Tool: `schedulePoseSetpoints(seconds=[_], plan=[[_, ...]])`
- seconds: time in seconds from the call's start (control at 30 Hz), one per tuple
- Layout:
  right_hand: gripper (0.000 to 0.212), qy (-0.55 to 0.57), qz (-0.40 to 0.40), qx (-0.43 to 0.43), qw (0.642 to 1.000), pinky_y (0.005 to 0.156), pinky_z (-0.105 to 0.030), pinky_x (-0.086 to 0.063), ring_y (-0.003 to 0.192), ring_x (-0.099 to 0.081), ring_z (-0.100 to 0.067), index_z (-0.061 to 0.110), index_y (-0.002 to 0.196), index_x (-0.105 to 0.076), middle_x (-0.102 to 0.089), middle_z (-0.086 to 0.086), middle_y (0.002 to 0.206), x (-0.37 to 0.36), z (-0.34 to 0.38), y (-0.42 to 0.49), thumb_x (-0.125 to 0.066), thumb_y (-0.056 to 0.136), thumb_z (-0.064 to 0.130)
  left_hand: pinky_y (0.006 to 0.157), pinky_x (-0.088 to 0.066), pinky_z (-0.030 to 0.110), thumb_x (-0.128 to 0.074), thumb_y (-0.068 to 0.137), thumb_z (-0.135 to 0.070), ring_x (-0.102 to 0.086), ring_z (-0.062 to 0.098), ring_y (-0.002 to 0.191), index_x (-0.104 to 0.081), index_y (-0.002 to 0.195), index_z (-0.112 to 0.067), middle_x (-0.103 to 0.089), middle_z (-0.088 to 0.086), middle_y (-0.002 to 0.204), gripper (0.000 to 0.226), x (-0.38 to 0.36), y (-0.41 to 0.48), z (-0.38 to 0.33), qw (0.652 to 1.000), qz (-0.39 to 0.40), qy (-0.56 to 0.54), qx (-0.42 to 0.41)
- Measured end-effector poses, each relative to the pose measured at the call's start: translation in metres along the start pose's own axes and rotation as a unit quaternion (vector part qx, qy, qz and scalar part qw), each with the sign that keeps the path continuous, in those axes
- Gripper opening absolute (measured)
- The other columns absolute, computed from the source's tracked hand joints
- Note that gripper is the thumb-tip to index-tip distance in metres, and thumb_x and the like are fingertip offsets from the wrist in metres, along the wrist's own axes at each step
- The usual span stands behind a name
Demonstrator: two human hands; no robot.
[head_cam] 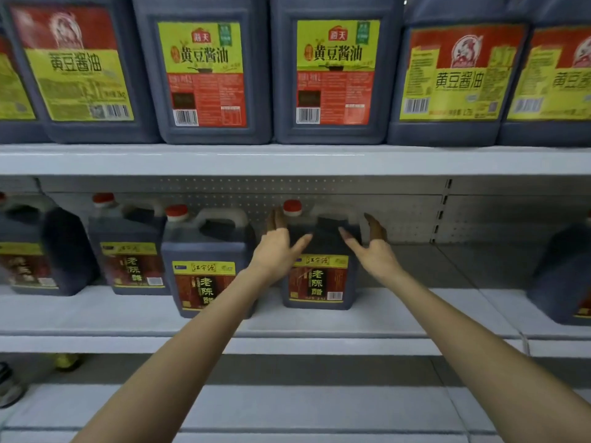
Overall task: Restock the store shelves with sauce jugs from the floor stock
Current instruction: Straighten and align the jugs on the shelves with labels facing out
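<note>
A dark sauce jug (318, 282) with a red cap and a red and yellow label stands upright on the middle shelf (415, 311). My left hand (276, 247) is at its upper left shoulder, fingers straight and spread, thumb lying across the jug's front. At the upper right shoulder my right hand (372, 246) mirrors it, thumb on the front and fingers reaching past the jug's side. Neither hand is closed around the jug. A matching jug (204, 266) stands just to the left, nearer the shelf's front edge.
Two more dark jugs (131, 251) stand further left on the same shelf, and one jug (563, 282) at the far right. Bare shelf lies between it and my right hand. The top shelf (287, 161) carries a row of large soy sauce jugs (204, 75).
</note>
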State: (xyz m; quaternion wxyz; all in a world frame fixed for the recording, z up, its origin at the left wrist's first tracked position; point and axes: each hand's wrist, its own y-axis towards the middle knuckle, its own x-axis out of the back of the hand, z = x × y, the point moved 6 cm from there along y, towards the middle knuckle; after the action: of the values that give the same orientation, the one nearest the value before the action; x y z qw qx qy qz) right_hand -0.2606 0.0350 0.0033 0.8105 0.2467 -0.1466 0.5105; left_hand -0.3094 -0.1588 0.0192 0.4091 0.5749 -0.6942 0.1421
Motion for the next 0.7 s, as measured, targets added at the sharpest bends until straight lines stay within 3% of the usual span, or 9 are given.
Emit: schedulePoseSetpoints(seconds=[0.07, 0.13, 0.2, 0.27, 0.33, 0.4, 0.53, 0.7], plan=[[0.071, 0.036, 0.009, -0.018, 0.999, 0.099, -0.038, -0.041, 0.133, -0.039, -0.030, 0.025, 0.145, -0.028, -0.036, -0.007, 0.150, -0.004, 0.005, 0.010, -0.058, 0.086, 0.052, 0.073, -0.047, 0.030, -0.048, 0.099, -0.036, -0.056, 0.016, 0.077, -0.058, 0.100, -0.007, -0.062, 0.009, 0.092, 0.031, -0.004, 0.012, 0.001, 0.998, 0.022, -0.052, 0.036], [0.063, 0.052, 0.025, -0.043, 0.997, 0.094, -0.036, -0.043, 0.128, -0.045, -0.031, 0.021, 0.139, -0.036, -0.047, -0.009, 0.142, -0.010, 0.008, 0.020, -0.055, 0.088, 0.052, 0.067, -0.043, 0.028, -0.044, 0.101, -0.034, -0.052, 0.015, 0.071, -0.057, 0.101, -0.007, -0.059, 0.010, 0.091, 0.031, -0.010, 0.020, 0.003, 0.990, 0.055, -0.092, 0.087], [0.058, 0.069, 0.031, -0.062, 0.995, 0.089, -0.031, -0.040, 0.127, -0.046, -0.030, 0.016, 0.137, -0.037, -0.047, -0.011, 0.140, -0.014, 0.011, 0.028, -0.052, 0.092, 0.048, 0.079, -0.046, 0.033, -0.043, 0.101, -0.036, -0.056, 0.022, 0.086, -0.053, 0.118, -0.006, -0.059, 0.014, 0.104, 0.036, -0.014, 0.022, 0.004, 0.984, 0.061, -0.127, 0.109], [0.059, 0.090, 0.022, -0.072, 0.993, 0.089, -0.028, -0.035, 0.129, -0.043, -0.029, 0.014, 0.141, -0.033, -0.043, -0.011, 0.144, -0.017, 0.014, 0.033, -0.052, 0.094, 0.044, 0.092, -0.044, 0.040, -0.045, 0.100, -0.036, -0.056, 0.032, 0.108, -0.032, 0.141, -0.013, -0.056, 0.018, 0.123, 0.049, -0.014, 0.025, 0.004, 0.983, 0.039, -0.155, 0.096], [0.061, 0.114, 0.000, -0.081, 0.990, 0.093, -0.028, -0.034, 0.133, -0.039, -0.029, 0.012, 0.144, -0.030, -0.039, -0.011, 0.148, -0.019, 0.014, 0.036, -0.052, 0.095, 0.040, 0.094, -0.040, 0.037, -0.045, 0.099, -0.036, -0.051, 0.036, 0.120, -0.014, 0.150, -0.021, -0.049, 0.018, 0.137, 0.061, -0.015, 0.026, 0.005, 0.985, 0.040, -0.149, 0.083], [0.060, 0.124, -0.016, -0.082, 0.989, 0.099, -0.029, -0.032, 0.135, -0.037, -0.029, 0.010, 0.145, -0.030, -0.038, -0.011, 0.149, -0.018, 0.015, 0.035, -0.052, 0.096, 0.036, 0.094, -0.038, 0.035, -0.045, 0.099, -0.036, -0.048, 0.036, 0.124, -0.007, 0.151, -0.023, -0.045, 0.017, 0.142, 0.066, -0.016, 0.028, 0.007, 0.988, 0.043, -0.129, 0.075], [0.056, 0.122, -0.010, -0.068, 0.990, 0.091, -0.023, -0.028, 0.135, -0.036, -0.029, 0.011, 0.145, -0.030, -0.037, -0.010, 0.149, -0.017, 0.014, 0.036, -0.048, 0.098, 0.035, 0.096, -0.037, 0.037, -0.046, 0.099, -0.034, -0.047, 0.035, 0.125, -0.009, 0.151, -0.022, -0.044, 0.016, 0.143, 0.065, -0.016, 0.029, 0.006, 0.991, 0.030, -0.116, 0.061], [0.063, 0.113, -0.008, -0.053, 0.992, 0.108, -0.033, -0.029, 0.139, -0.031, -0.028, 0.013, 0.149, -0.024, -0.031, -0.008, 0.154, -0.015, 0.012, 0.036, -0.049, 0.097, 0.038, 0.096, -0.038, 0.036, -0.046, 0.099, -0.035, -0.048, 0.035, 0.124, -0.010, 0.151, -0.022, -0.046, 0.017, 0.141, 0.065, -0.018, 0.031, 0.006, 0.991, 0.021, -0.110, 0.068]])
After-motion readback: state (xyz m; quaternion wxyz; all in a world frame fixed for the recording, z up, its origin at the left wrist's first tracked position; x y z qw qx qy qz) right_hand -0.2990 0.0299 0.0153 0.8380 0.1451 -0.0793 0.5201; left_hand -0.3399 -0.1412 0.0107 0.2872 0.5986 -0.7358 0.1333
